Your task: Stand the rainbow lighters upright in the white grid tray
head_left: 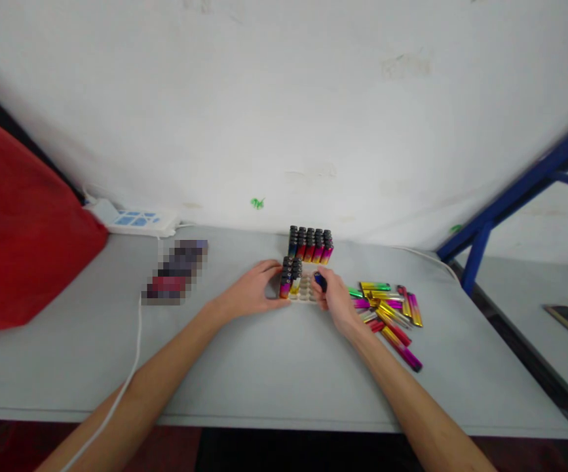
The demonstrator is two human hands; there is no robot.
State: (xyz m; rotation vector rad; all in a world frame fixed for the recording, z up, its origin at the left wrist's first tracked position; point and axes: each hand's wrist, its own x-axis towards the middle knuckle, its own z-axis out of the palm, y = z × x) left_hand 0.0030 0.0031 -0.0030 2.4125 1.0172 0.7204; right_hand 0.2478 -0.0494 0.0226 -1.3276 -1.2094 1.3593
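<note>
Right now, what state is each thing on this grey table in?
Off-white tray with rounded slots: partly filled, at left.
Black-topped multicoloured lighters in it: upright.
Black-topped multicoloured lighters behind it: upright, in rows.
Shiny multicoloured cylinders: loose, lying jumbled.
Dark blue object: gripped in the right hand.
White power strip: lying by the wall; power unclear.
Dark, pixelated object: lying flat; details hidden.
Thin white cable: slack.
</note>
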